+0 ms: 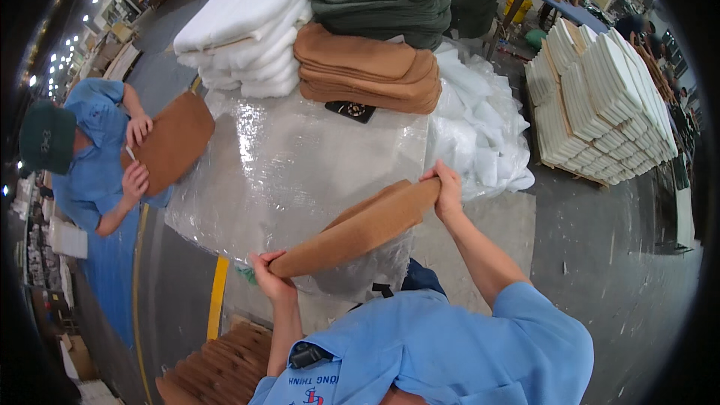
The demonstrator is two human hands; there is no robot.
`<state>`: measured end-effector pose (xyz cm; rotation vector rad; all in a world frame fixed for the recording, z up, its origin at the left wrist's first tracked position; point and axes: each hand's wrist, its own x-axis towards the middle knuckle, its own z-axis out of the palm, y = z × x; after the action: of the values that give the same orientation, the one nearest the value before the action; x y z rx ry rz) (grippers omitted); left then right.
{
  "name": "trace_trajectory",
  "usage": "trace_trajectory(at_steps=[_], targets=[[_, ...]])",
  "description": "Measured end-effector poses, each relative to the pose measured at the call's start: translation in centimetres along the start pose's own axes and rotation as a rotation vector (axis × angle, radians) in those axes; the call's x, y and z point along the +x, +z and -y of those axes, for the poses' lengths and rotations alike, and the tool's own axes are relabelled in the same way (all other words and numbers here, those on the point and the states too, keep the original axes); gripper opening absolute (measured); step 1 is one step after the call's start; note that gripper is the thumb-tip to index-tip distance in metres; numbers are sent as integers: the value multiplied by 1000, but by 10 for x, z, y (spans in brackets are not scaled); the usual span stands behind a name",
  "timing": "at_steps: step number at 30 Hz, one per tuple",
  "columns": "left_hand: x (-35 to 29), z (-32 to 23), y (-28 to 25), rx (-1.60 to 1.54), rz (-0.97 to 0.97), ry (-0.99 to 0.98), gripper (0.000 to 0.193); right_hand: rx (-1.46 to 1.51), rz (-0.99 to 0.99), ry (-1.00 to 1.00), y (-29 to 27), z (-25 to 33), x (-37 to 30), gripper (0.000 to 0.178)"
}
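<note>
I hold a brown cushion cover (356,229) edge-on between both hands, above the near edge of a table wrapped in clear plastic film (300,157). My left hand (268,274) grips its lower left end. My right hand (446,189) grips its upper right end. The cover is tilted, rising to the right.
Stacks of white (247,30), brown (367,67) and dark green (382,4) cushions stand at the table's far side. A co-worker in blue (90,165) at the left handles another brown cover (176,139). Brown covers (217,367) lie stacked below left; white pieces (600,97) are piled on a pallet right.
</note>
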<state>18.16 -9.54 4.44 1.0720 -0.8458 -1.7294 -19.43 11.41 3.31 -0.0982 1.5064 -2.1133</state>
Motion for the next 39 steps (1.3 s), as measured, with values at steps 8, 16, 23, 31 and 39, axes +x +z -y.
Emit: trace_trajectory(at_steps=[8, 16, 23, 31, 39], targets=[[-70, -12, -56, 45, -14, -27, 60, -291, 218, 224, -37, 3, -81, 37], [-10, -48, -44, 920, 503, -321, 32, -1456, 731, 213, 11, -6, 15, 45], [30, 14, 56, 1546, 1170, 117, 59, -1905, 1123, -88, 43, -56, 2, 36], [52, 77, 92, 1601, 1243, -54, 35, -1751, 785, -99, 37, -38, -27, 18], [45, 77, 72, 1338, 1147, -17, 33, -1888, 970, 215, 49, -60, -9, 41]])
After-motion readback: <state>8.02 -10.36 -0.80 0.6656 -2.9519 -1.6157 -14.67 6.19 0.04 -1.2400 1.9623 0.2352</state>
